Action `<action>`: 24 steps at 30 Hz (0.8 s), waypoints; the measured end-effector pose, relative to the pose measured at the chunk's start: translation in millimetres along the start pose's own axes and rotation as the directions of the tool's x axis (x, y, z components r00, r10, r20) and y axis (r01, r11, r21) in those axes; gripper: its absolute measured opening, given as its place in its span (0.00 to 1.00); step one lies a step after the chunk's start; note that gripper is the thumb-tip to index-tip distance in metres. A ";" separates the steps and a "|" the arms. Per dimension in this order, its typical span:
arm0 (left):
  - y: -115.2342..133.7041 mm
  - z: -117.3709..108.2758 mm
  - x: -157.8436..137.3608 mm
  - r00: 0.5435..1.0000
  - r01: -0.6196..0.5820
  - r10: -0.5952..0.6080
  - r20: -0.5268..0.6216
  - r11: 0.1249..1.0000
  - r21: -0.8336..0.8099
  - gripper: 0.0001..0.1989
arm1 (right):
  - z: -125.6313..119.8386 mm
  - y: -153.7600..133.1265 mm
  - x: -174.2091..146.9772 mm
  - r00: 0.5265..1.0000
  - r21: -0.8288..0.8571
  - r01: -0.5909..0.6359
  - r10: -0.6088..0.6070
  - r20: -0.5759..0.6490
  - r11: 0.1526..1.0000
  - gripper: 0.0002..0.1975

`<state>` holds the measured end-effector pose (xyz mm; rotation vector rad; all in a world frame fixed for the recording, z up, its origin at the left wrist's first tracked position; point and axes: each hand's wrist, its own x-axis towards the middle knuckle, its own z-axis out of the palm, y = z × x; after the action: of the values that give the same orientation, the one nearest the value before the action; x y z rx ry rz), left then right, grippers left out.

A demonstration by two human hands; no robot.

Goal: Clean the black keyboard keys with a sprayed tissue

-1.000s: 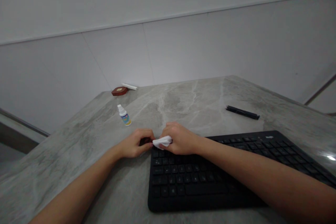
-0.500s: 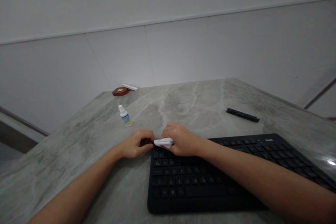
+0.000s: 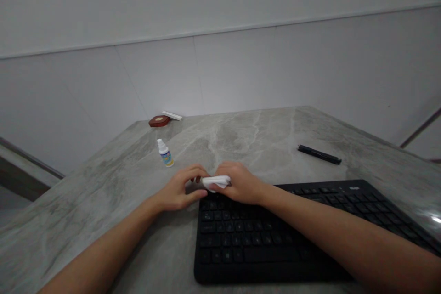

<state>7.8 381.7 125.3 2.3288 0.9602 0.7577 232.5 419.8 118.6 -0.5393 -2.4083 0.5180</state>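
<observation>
My right hand (image 3: 241, 184) is closed round a folded white tissue (image 3: 217, 181), held over the top left corner of a black keyboard (image 3: 268, 253). Part of the tissue sticks out on the left, past my thumb. At that same corner is my left hand (image 3: 181, 188), its thumb and fingers apart. The tips reach the keyboard's edge and the end of the tissue; whether they press on either I cannot tell. My right forearm crosses above the keys and hides many of them.
A small white spray bottle (image 3: 166, 154) with a blue and yellow label stands left of the keyboard. Beyond the keyboard lies a black pen (image 3: 319, 154). A reddish-brown box (image 3: 159, 121) and a thin white strip (image 3: 172, 115) sit at the marbled table's (image 3: 237, 133) back edge.
My left hand has shifted slightly right, and its fingers have spread nearer the tissue. The tissue in my right hand has risen a little and shows more of itself.
</observation>
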 end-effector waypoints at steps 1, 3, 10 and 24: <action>2.3 2.2 1.0 0.999 0.001 -0.002 -0.052 0.999 -0.032 0.08 | 0.1 -0.8 0.2 0.999 0.026 -0.032 0.032 -0.024 0.999 0.14; 5.6 7.3 2.6 0.990 0.029 -0.045 -0.135 0.993 -0.116 0.08 | -0.4 -2.9 0.5 0.996 0.060 -0.065 0.068 -0.060 0.996 0.15; 6.0 16.4 1.5 0.931 0.042 -0.126 -0.344 0.970 -0.241 0.08 | -6.1 -8.3 -0.1 0.982 0.004 0.027 -0.025 -0.186 1.000 0.12; 13.2 23.5 6.4 0.878 -0.036 -0.009 -0.479 0.996 -0.085 0.14 | -2.7 -5.5 -2.4 0.916 -0.134 0.240 -0.270 -0.296 0.961 0.07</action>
<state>33.2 372.7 118.7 2.1060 1.0815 1.3998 234.5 414.7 122.1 -0.3096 -2.1611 0.1879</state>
